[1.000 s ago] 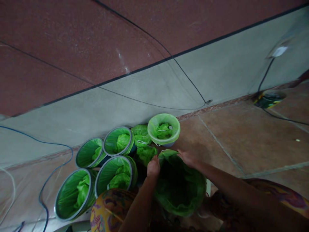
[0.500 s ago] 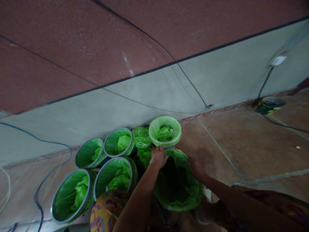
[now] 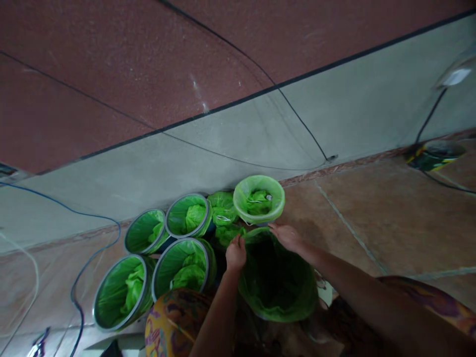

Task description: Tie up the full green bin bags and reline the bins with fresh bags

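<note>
A bin lined with a thin green bag stands tilted between my knees, its inside dark. My left hand is closed on the bag's rim at the far left, fingertips pinching its edge. Across the opening, my right hand grips the rim at the far side. Just beyond them sits a smaller round bin with a pale green liner folded over its edge and a crumpled green bag inside. Loose green bags lie left of that bin.
Several lined bins with grey rims, such as this near one, cluster at left with crumpled bags inside. A blue cable snakes over the floor. Against the grey wall at right stands a dark bucket.
My left hand has gone from spread fingers at the rim to a closed grip. My right hand has moved up along the rim to its far side. The view has shifted slightly.
</note>
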`<state>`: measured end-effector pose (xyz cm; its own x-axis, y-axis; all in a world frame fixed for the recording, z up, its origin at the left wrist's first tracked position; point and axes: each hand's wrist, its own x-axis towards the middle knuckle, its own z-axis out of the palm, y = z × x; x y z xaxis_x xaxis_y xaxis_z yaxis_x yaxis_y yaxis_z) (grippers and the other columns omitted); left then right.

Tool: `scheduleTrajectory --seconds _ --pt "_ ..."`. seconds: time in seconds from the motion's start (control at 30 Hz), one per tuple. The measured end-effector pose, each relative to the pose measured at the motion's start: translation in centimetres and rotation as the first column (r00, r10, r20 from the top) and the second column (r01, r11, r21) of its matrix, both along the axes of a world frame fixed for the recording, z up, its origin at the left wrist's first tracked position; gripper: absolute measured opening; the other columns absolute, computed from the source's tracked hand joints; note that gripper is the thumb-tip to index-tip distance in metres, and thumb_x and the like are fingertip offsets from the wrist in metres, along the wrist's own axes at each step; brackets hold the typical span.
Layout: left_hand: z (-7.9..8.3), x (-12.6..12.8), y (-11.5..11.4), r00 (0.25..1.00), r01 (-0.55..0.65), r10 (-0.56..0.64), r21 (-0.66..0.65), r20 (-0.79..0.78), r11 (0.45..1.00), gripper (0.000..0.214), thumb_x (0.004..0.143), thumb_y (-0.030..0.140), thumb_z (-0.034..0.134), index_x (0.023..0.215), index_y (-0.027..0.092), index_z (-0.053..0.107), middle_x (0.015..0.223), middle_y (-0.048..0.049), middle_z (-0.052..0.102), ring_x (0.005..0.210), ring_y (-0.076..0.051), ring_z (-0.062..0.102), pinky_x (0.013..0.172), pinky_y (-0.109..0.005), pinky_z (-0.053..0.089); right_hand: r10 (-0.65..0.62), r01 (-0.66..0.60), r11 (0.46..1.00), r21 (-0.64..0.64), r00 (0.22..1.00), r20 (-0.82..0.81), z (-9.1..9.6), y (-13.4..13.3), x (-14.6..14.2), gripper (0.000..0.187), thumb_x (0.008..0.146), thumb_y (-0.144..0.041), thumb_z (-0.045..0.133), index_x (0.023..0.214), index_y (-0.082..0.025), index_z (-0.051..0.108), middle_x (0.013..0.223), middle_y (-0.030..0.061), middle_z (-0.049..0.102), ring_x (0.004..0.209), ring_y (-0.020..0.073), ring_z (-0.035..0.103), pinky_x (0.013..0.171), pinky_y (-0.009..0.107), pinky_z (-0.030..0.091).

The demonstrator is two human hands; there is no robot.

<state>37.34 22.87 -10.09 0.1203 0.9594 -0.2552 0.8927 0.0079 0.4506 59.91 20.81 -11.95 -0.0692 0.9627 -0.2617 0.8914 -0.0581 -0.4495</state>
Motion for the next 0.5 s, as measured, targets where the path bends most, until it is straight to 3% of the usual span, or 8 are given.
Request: scheduleTrajectory --seconds 0.1,0.23,0.4,0.5 --pt "-0.7 0.0 -0.6 0.995 0.045 -0.049 -0.046 -0.089 0.998 0.039 0.099 0.026 0.036 0.128 0.015 0.059 0.121 -0.0136 0.069 0.11 -0.022 0.066 0.096 -0.031 0.048 0.045 -0.042 0.997 -0.071 0.998 0.043 -1.1 -0.2 0.4 0.042 0.099 -0.026 0.034 0.135 -0.016 0.053 0.107 0.0149 0.073 0.101 0.0241 0.068 0.086 0.031 0.047" --pt "-1.0 -0.4 -0.7 0.985 0.06 -0.07 -0.068 -0.159 0.996 0.036 0.098 0.026 0.039 0.128 0.019 0.059 0.111 -0.0107 0.072 0.103 -0.022 0.068 0.09 -0.03 0.049 -0.016 0.014 0.996 -0.091 1.0 -0.019 -1.6 -0.9 1.2 0.039 0.097 -0.02 0.033 0.126 -0.015 0.058 0.107 0.0157 0.072 0.099 0.0236 0.068 0.081 0.028 0.046" --pt "-0.9 -0.2 -0.2 0.991 0.054 -0.059 -0.042 -0.124 0.998 0.038 0.095 0.023 0.044 0.131 0.02 0.058 0.114 -0.0109 0.072 0.104 -0.023 0.068 0.091 -0.032 0.049 -0.072 0.067 0.994 -0.082 0.996 -0.057 -0.9 -1.8 1.9 0.035 0.097 -0.026 0.034 0.11 -0.014 0.064 0.107 0.0152 0.073 0.099 0.024 0.068 0.082 0.028 0.046" --pt "-0.9 0.0 0.2 0.998 0.03 -0.03 0.0 -0.057 1.0 0.045 0.092 0.02 0.051 0.136 0.02 0.052 0.122 -0.0104 0.069 0.109 -0.023 0.066 0.094 -0.032 0.049 -0.173 0.168 0.98 -0.109 0.984 -0.032 -0.7 -2.9 2.2 0.04 0.098 -0.025 0.029 0.104 -0.012 0.066 0.102 0.0158 0.073 0.091 0.0224 0.069 0.077 0.027 0.046"
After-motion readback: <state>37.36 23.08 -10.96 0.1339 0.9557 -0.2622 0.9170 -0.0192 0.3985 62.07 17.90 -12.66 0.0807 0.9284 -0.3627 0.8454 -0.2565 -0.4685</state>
